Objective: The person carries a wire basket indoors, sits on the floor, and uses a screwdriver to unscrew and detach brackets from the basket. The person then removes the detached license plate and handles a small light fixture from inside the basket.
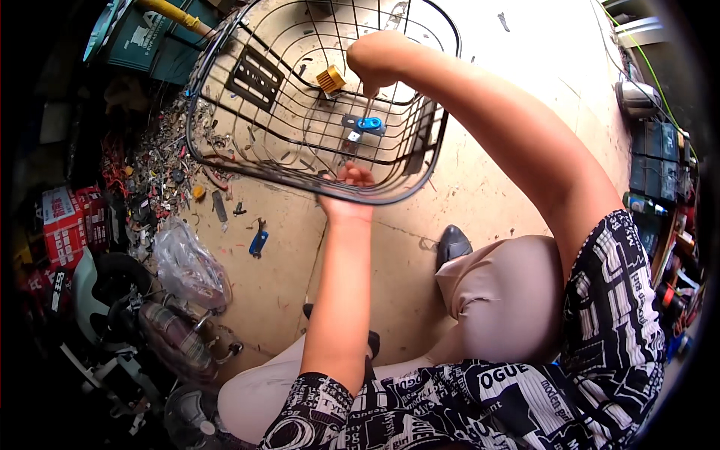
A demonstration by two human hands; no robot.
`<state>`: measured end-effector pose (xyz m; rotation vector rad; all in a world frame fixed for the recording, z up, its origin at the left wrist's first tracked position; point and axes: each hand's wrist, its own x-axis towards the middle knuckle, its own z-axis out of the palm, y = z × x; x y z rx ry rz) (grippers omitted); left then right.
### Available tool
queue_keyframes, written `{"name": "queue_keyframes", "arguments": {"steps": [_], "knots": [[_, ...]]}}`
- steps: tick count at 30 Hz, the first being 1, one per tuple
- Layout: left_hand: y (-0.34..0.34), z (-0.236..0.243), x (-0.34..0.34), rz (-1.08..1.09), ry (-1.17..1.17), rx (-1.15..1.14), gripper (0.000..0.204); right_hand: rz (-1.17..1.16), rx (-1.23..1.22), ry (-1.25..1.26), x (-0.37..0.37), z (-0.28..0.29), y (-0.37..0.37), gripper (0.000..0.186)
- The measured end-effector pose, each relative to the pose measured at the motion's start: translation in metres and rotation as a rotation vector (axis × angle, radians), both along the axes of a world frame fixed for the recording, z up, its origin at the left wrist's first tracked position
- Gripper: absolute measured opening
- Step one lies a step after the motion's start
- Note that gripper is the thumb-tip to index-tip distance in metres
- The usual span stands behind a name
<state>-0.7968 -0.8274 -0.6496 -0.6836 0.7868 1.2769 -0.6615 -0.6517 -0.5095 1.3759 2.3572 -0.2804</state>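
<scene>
A black wire basket (315, 141) is tilted in front of me, its open side facing up toward me. My right hand (375, 64) reaches into it with the fingers closed around a thin-shafted tool (368, 105) pointing down. The tool's lower end meets a blue metal piece (370, 124) with holes, sitting on a dark bracket at the wires. Under the near rim, my left hand (354, 178) shows through the wires with curled fingers, close below the bracket; what they grip is hidden. A gold ribbed cylinder (330, 79) appears left of my right hand.
Scraps and small parts (165, 154) litter the floor at left. A blue-and-black part (259, 238) and a clear plastic bag (191, 262) lie nearer. Scooter-like parts (176, 334) stand at lower left, red boxes (64, 225) beyond. Dark batteries (654, 154) stack at right.
</scene>
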Motion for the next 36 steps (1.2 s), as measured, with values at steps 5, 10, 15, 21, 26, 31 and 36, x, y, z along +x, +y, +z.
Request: {"name": "queue_keyframes", "arguments": {"steps": [5, 10, 15, 21, 26, 31, 36], "knots": [[0.011, 0.046, -0.015, -0.158, 0.154, -0.049, 0.032, -0.019, -0.115, 0.109, 0.017, -0.008, 0.006, 0.025], [-0.002, 0.054, -0.027, -0.461, 0.401, 0.040, 0.058, -0.102, -0.201, 0.253, 0.032, -0.014, 0.000, 0.027], [-0.010, 0.021, -0.034, -0.403, 0.556, 0.224, 0.068, -0.155, -0.205, 0.361, 0.040, -0.016, 0.003, 0.027], [-0.010, -0.003, -0.018, -0.043, 0.320, 0.341, 0.047, -0.176, -0.243, 0.353, 0.044, -0.018, -0.004, 0.031], [0.004, -0.056, -0.020, -0.084, 0.301, 0.285, 0.015, -0.162, -0.230, 0.352, 0.041, -0.013, 0.000, 0.026], [0.023, -0.079, -0.050, -0.462, 0.142, 0.367, 0.012, -0.170, -0.379, 0.432, 0.040, -0.005, 0.003, 0.029], [0.017, -0.056, -0.046, -0.436, 0.067, 0.433, 0.016, -0.212, -0.400, 0.455, 0.042, -0.015, -0.012, 0.030]]}}
